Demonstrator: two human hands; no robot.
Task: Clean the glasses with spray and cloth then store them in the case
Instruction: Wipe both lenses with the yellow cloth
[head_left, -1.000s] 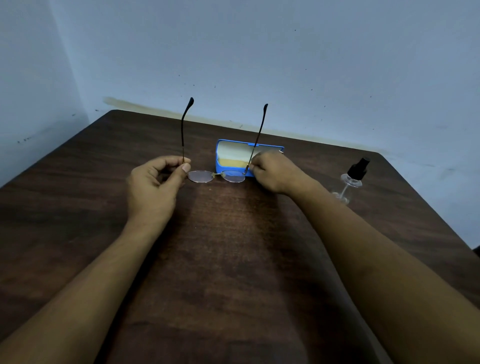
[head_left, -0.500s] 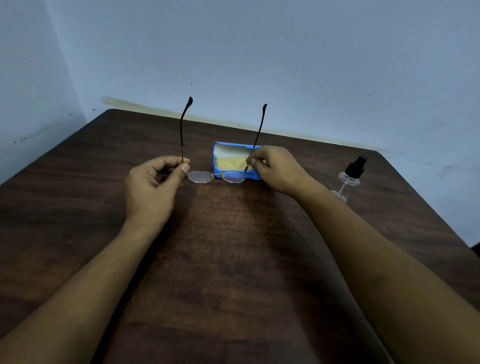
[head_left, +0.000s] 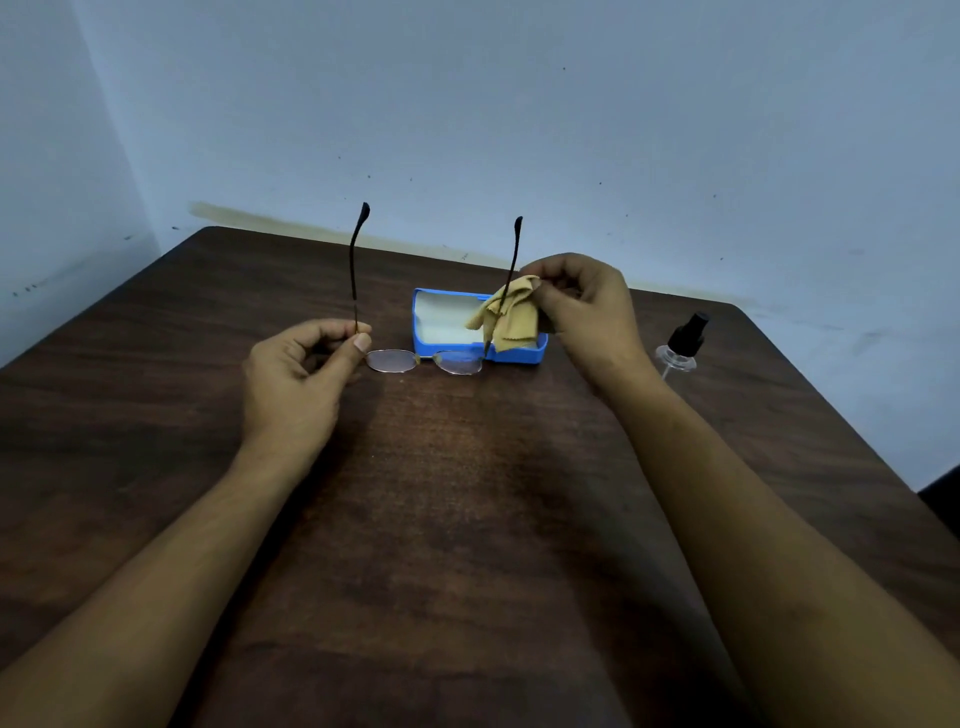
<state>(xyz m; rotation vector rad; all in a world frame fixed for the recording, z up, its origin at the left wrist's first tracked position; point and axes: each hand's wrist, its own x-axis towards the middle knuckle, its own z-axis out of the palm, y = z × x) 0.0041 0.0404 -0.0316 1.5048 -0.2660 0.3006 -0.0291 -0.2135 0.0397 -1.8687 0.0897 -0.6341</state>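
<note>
Left hand (head_left: 298, 382) pinches the glasses (head_left: 423, 360) at the left hinge, thumb and forefinger closed on the base of the left temple arm. Glasses sit lens-side down on the dark wooden table (head_left: 467, 519), both temple arms sticking up, roughly upright, the right one leaning slightly right at the top. Whether the lenses actually touch the tabletop or sit just above it, cannot tell. Right hand (head_left: 584, 309) is raised above the open blue case (head_left: 519, 356), fingers closed on a tan cloth (head_left: 506, 317), which hangs crumpled from the fingertips in front of the case. The cloth's lower edge overlaps the case's front right part; the right temple arm crosses in front of the cloth. Case lies just behind the glasses, lid open, pale lining showing, interior looks empty on the left side. Spray bottle (head_left: 680, 345), clear body with black nozzle, stands on the table to the right of the right wrist, apart from the case and untouched. Both forearms stretch over the table from the near edge. Pale blue wall (head_left: 519, 104) behind.
</note>
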